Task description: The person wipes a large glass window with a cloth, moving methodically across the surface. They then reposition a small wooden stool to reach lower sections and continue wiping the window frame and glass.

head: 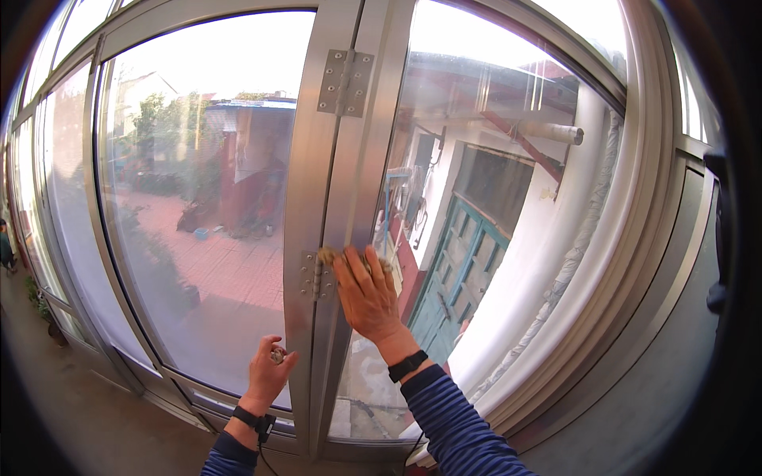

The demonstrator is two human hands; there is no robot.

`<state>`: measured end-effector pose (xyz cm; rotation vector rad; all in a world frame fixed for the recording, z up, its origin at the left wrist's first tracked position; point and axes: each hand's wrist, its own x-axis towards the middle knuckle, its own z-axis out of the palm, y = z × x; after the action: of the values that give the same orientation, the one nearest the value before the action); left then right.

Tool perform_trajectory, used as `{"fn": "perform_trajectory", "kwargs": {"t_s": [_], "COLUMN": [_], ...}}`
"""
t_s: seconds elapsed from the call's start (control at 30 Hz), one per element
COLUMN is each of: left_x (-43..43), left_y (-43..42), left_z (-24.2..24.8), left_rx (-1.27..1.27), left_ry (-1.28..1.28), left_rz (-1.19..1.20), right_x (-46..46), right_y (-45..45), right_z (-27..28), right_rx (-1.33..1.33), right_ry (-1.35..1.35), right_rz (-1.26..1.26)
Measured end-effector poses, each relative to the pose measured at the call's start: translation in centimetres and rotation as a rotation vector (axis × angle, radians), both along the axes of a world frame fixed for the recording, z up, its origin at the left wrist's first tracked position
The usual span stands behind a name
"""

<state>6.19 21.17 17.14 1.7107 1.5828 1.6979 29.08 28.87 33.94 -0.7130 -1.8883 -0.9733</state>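
Note:
My right hand (pixel 368 294) presses a crumpled tan cloth (pixel 328 256) flat against the metal door frame (pixel 351 208), beside the lower hinge (pixel 309 276). The palm hides much of the cloth. Lower and to the left, my left hand (pixel 269 370) is curled around a small crumpled piece (pixel 277 356), perhaps cloth or paper, in front of the left glass pane (pixel 208 285). An upper hinge (pixel 345 82) is screwed to the frame above. Both wrists wear black bands, and a cable hangs from the left one.
Right of the frame is another glass pane (pixel 476 208), with a teal door and white wall visible through it. A curved pale frame edge (pixel 631 196) borders it. Far left, a potted plant (pixel 44 309) stands on the floor near a partly visible person (pixel 6 247).

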Motion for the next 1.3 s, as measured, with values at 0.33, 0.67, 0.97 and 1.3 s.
{"fn": "perform_trajectory", "kwargs": {"t_s": [0.33,0.67,0.97,1.3], "left_x": [3.0,5.9,5.9,6.2], "left_y": [1.3,3.1,3.5,3.6], "left_z": [3.1,3.9,3.0,3.0], "left_rx": [0.088,0.041,0.113,0.091], "left_ry": [0.149,0.310,0.353,0.278], "left_rz": [0.029,0.194,0.248,0.275], "right_x": [4.2,13.4,18.8,20.5], "right_y": [-1.2,-3.2,2.6,4.3], "right_z": [-13.2,1.4,33.9,32.1], "right_rx": [-0.206,-0.040,0.525,0.572], "right_ry": [-0.268,-0.192,0.117,0.105], "right_rz": [-0.063,0.051,-0.196,-0.186]}}
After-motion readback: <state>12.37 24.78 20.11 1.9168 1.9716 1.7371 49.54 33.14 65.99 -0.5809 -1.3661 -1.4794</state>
